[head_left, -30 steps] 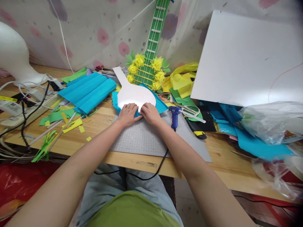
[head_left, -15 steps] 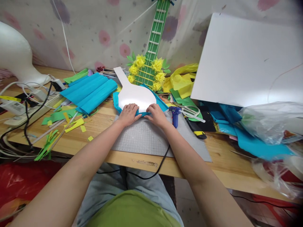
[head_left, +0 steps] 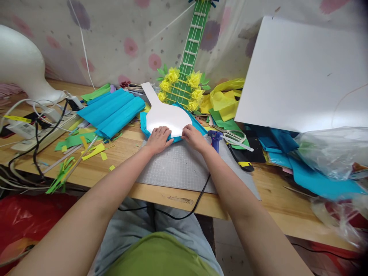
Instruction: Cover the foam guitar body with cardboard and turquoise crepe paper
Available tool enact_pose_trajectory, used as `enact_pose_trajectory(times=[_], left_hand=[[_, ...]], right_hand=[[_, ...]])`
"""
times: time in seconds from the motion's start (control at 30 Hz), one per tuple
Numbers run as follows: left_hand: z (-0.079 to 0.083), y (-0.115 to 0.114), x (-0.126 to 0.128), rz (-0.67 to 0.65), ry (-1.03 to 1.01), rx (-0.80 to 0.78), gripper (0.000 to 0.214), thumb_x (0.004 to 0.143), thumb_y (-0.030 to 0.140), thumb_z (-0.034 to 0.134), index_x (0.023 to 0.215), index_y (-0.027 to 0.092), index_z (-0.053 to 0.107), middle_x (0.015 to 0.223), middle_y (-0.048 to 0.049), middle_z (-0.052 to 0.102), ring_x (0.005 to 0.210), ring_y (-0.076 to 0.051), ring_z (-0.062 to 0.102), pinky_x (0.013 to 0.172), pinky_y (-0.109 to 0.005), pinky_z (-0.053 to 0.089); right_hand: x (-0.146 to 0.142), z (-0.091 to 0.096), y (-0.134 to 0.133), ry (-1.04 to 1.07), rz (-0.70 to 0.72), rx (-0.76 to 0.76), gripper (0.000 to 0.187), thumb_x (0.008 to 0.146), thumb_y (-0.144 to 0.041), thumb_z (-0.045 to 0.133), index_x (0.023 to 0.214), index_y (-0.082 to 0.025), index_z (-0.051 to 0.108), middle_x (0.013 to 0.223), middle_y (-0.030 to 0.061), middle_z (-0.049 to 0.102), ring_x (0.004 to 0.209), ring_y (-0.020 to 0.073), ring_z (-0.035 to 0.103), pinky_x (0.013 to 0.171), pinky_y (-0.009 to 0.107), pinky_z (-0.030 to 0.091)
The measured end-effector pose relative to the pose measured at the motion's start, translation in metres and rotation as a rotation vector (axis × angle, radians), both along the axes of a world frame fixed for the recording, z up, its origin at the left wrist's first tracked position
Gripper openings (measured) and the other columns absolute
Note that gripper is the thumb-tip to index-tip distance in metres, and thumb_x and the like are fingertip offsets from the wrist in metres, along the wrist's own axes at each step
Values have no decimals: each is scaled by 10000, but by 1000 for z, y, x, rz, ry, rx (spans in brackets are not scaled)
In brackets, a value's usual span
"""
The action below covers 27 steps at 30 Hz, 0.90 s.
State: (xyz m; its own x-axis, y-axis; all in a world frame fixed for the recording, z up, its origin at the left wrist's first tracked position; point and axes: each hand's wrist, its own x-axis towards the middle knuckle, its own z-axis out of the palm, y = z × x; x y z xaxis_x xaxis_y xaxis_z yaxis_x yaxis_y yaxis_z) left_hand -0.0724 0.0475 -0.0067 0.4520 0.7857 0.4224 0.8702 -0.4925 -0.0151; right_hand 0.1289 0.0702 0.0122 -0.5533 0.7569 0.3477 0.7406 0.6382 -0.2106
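A white guitar-shaped board (head_left: 168, 115) lies on blue crepe paper (head_left: 198, 124), which sticks out around its rounded body. My left hand (head_left: 159, 138) rests fairly flat on the board's near edge, its thumb apart from the fingers and touching the folded paper rim. Just to its right, my right hand (head_left: 194, 137) has its fingers bent together, pinching the paper's near edge against the board; the fingertips are partly hidden. A grey cutting mat (head_left: 175, 168) is under the work. Close to my right wrist lies a blue glue gun (head_left: 215, 138), its cord trailing toward me.
Behind the board stands a green paper guitar (head_left: 184, 80) with yellow flowers. To the left are folded blue paper (head_left: 113, 111), green and yellow scraps and a power strip (head_left: 43, 132). Scissors (head_left: 234, 136), a yellow-black cutter (head_left: 245, 165) and a large white board (head_left: 301, 73) are at right.
My right hand has shifted slightly right along the paper's edge, its fingers now drawn closer together. The left hand stays at the near edge. The whole view has moved a little.
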Motion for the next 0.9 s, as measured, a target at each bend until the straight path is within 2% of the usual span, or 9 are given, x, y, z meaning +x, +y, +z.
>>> enact_pose_trajectory(times=[0.17, 0.3, 0.37, 0.47, 0.53, 0.7, 0.8, 0.9], left_hand=[[4, -2, 3, 12, -11, 2, 371, 858, 454, 442, 1073, 168, 541, 1113, -116, 545, 1049, -270, 475, 890, -400, 357], [13, -6, 16, 65, -58, -30, 676, 747, 616, 518, 1217, 131, 482, 1081, -142, 541, 1054, -302, 479, 917, -425, 362], [16, -8, 22, 80, -87, -29, 759, 728, 617, 541, 1293, 122, 429, 1175, -163, 508, 1157, -317, 432, 973, -431, 338], [18, -9, 19, 8, -59, -45, 741, 740, 552, 567, 1326, 126, 410, 1387, -167, 374, 1333, -311, 261, 1082, -436, 236], [17, -9, 11, -60, 3, -97, 705, 767, 508, 559, 1339, 128, 400, 1458, -150, 303, 1374, -290, 198, 1115, -437, 185], [11, -8, -11, -133, 73, -199, 613, 859, 443, 466, 1389, 163, 337, 1477, -113, 298, 1378, -251, 221, 1115, -426, 205], [8, -8, -14, -147, 72, -191, 619, 867, 472, 448, 1392, 166, 332, 1479, -111, 292, 1381, -248, 213, 1115, -430, 207], [6, -8, -13, -143, 70, -169, 624, 867, 494, 443, 1383, 155, 349, 1472, -117, 304, 1379, -243, 220, 1119, -423, 201]], right_hand=[[-2, -4, 0, 29, -14, 24, 73, 832, -153, 511, 840, -169, 582, 991, 94, 540, 895, 193, 513, 772, 308, 432], [-4, -4, -6, 75, -23, 17, 73, 830, -137, 503, 849, -170, 565, 997, 94, 535, 890, 190, 510, 766, 309, 432], [-8, -4, -12, 80, -13, 12, 68, 833, -140, 500, 849, -173, 557, 1003, 92, 533, 890, 188, 510, 763, 307, 432], [-18, -3, -26, 66, 18, 16, 59, 848, -165, 493, 845, -176, 552, 1015, 94, 533, 880, 186, 511, 738, 304, 435], [-26, -2, -35, 56, 39, 24, 63, 856, -182, 491, 838, -176, 551, 1005, 96, 538, 866, 187, 513, 730, 305, 436], [-35, -3, -43, 87, 117, 50, 74, 864, -225, 499, 827, -181, 547, 984, 97, 550, 892, 196, 518, 772, 323, 438], [-25, -6, -43, 140, 179, 70, 120, 842, -286, 541, 910, -188, 539, 1060, 108, 530, 968, 210, 514, 832, 354, 434], [-12, -9, -42, 144, 167, 98, 185, 820, -285, 562, 978, -194, 528, 1140, 117, 499, 1056, 228, 493, 870, 380, 426]])
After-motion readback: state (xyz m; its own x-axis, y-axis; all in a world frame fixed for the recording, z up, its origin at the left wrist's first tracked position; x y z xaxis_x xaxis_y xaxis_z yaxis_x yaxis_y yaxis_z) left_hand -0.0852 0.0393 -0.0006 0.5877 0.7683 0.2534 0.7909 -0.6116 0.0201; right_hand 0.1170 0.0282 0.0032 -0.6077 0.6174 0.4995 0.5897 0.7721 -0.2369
